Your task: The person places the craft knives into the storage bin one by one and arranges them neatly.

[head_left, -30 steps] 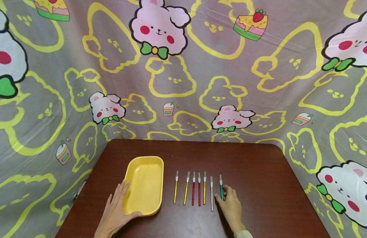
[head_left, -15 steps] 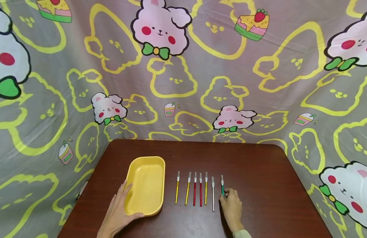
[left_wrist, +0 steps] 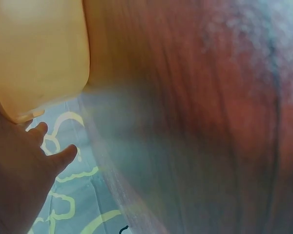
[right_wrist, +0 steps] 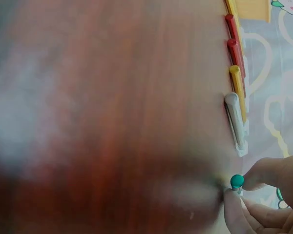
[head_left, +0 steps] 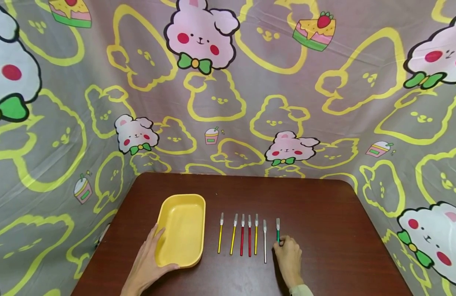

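Pinching with the fingers [right_wrist: 262,171] of the right hand [head_left: 288,255], from two sides, the near end of the green tool [head_left: 277,230], cap pointing to twelve o'clock. Cannot tell whether lifted off the bench [head_left: 316,213]. Resting the left hand [head_left: 148,255], fingers spread, along the nine o'clock side of the yellow tray [head_left: 204,224], thumb at the six o'clock rim, touching rather than gripping.

Seems early, judging by the layout: has only the green tool in hand, outermost of seven toward three o'clock. Shows no tool in the tray. Leaves unheld, at nine o'clock of it, the silver tool [head_left: 265,242], then three yellow tools [head_left: 220,239] and two red tools [head_left: 242,241], roughly parallel, caps toward twelve.

Offers ample room at three o'clock of the right hand, out to the bench's right edge, and at twelve, beyond the caps, up to the cloth backdrop [head_left: 220,98]. Tightens at nine o'clock, near the silver tool. Comes closest to the bench's left edge beyond the left hand.
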{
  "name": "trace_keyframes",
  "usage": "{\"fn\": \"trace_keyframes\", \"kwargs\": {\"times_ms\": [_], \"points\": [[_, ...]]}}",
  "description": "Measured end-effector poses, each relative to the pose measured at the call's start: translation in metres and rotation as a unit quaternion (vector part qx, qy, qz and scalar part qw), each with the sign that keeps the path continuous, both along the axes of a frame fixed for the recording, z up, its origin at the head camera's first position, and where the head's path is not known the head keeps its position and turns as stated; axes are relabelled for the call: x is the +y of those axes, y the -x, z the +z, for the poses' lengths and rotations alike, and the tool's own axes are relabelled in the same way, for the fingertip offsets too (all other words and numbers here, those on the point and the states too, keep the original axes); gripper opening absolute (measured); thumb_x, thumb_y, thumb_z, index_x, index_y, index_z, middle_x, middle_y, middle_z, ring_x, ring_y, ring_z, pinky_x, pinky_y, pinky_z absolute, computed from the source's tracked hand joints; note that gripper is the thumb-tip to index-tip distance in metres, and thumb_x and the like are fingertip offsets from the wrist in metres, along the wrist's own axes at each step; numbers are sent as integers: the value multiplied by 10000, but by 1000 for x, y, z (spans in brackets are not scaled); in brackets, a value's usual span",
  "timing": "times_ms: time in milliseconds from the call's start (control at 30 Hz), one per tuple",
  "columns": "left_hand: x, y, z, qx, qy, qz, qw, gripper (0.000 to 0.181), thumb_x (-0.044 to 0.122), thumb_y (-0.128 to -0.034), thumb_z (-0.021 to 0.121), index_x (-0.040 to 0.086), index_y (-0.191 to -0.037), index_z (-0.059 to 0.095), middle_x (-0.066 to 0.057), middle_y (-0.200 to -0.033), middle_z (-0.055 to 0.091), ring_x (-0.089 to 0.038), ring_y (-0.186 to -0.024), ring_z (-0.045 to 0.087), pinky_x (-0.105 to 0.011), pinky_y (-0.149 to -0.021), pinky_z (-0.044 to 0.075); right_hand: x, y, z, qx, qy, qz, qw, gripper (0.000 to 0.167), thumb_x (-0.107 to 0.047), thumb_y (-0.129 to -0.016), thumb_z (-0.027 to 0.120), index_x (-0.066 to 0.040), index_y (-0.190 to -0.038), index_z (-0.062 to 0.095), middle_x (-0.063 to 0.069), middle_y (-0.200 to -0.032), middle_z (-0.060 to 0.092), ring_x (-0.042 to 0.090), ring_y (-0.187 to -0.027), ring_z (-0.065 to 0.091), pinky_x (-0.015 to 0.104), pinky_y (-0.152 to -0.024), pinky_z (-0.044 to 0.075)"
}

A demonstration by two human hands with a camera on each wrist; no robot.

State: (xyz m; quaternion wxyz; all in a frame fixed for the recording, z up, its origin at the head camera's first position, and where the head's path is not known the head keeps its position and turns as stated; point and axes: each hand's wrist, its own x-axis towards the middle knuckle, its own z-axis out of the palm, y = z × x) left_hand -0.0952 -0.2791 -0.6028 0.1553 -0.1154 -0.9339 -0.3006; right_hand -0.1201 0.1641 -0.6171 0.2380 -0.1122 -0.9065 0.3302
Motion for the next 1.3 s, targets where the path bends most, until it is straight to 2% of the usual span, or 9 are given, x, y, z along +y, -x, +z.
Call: {"fn": "trace_keyframes", "kwargs": {"times_ms": [333,533,633,800,867,967,1033,1200,1300], "points": [[-3,0,3,-129,22,60,9999,1256,632,-586,973,135,-1603,427,-203,-1691,293,-532,-1383,444,-688,-1001,423,1,5,9,-427,385,-3,9983,127,21,-732,754,28,-853,790,59,-705,731,385,-655,710,586,-647,548],[-4,0,3,-165,31,82,9998,1252,631,-594,970,142,-1606,419,-192,-1697,284,-529,-1384,445,-701,-992,430,-4,6,22,-518,669,76,9964,143,-11,-736,759,13,-867,811,62,-723,756,368,-707,735,573,-716,555],[-3,0,3,-88,76,78,9999,1244,632,-597,968,135,-1600,427,-200,-1690,295,-527,-1386,445,-691,-998,430,-8,5,31,-725,886,116,9934,145,-39,-751,771,-1,-882,819,61,-744,770,296,-666,731,525,-710,560],[-3,-2,3,17,133,86,9999,1235,638,-599,963,127,-1592,437,-210,-1678,311,-525,-1383,452,-674,-1007,431,-18,5,45,-1174,1782,400,9762,163,-47,-806,779,42,-941,803,113,-787,780,149,-567,699,336,-591,583],[-4,-2,2,35,136,87,9999,1235,636,-599,964,126,-1593,437,-215,-1675,314,-529,-1381,454,-676,-1008,429,-24,6,49,-1223,2089,545,9687,173,-37,-815,775,68,-951,793,141,-789,777,146,-560,706,292,-541,573],[-4,-2,2,31,115,69,9999,1232,636,-603,963,125,-1594,438,-215,-1678,313,-531,-1383,454,-680,-1008,431,-34,6,52,-1220,2259,613,9645,180,-38,-810,771,61,-958,799,137,-797,782,148,-565,719,246,-545,551],[-4,0,2,-90,70,75,9999,1226,650,-613,955,133,-1596,437,-197,-1690,303,-519,-1397,446,-679,-1017,430,-41,6,53,-1205,2421,683,9603,180,-31,-808,764,63,-959,797,137,-799,782,174,-574,733,253,-542,564],[0,5,0,-521,1,117,9986,1210,687,-651,923,162,-1615,413,-143,-1723,253,-505,-1431,414,-703,-1038,416,-60,0,54,-1350,2934,903,9421,167,-22,-819,753,64,-958,786,143,-824,781,216,-590,734,390,-529,615],[0,4,-1,-586,33,162,9981,1213,696,-654,916,162,-1617,407,-144,-1725,243,-513,-1434,408,-721,-1041,410,-72,-1,54,-1407,3096,1076,9342,174,-27,-824,755,69,-966,782,151,-834,783,211,-592,736,397,-528,614]]}}
